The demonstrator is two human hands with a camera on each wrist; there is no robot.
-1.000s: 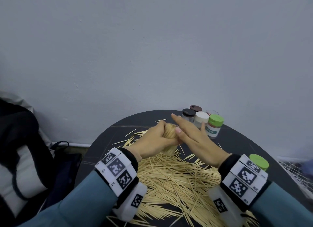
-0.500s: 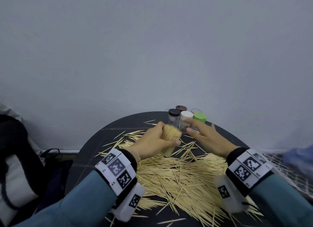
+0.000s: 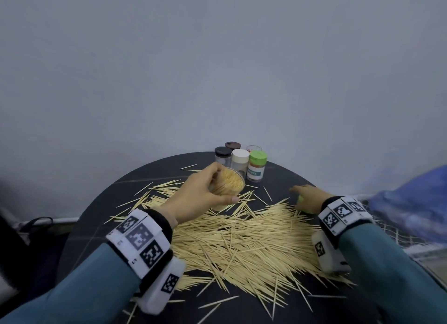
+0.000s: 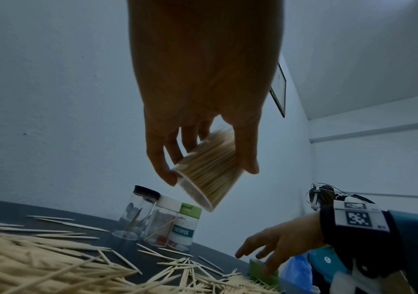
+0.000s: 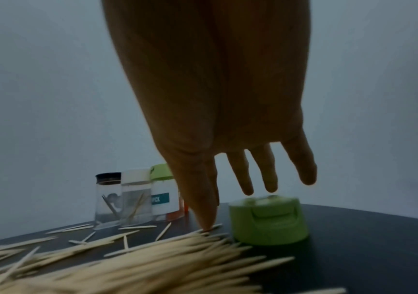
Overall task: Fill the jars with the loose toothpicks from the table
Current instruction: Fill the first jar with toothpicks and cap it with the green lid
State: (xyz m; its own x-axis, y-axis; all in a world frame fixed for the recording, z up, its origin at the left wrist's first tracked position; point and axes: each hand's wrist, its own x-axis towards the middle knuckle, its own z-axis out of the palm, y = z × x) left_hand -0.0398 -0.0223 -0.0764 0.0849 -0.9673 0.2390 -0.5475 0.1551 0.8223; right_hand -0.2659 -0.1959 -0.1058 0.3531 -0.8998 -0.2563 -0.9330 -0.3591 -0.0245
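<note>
The left hand (image 3: 200, 195) grips a clear jar (image 3: 227, 186) packed full of toothpicks, fingers and thumb curled round its wall, and holds it tilted above the table (image 3: 101, 203) with the open mouth unsealed. The right hand (image 5: 228, 111) is spread flat, fingers straight and holding nothing, directly above the green lid (image 5: 268, 220) that lies on the table at the right edge of the toothpick pile (image 3: 242, 239); whether the fingertips touch the lid cannot be told. Four more jars (image 3: 242, 164) stand capped at the far edge, and those seen through hold only a few sticks. The step in hand appears to be fetching the lid to close the full jar. Hazard: the jar is tilted and uncapped, so any further tilt or jolt of the left hand could spill sticks back onto the pile. Hazard: the lid sits against loose toothpicks, so a careless grasp may pinch sticks along with it and prevent the lid from seating. Hazard: tips standing proud of the rim would also block closure. Most of the task remains, since the pile is still large.
</note>
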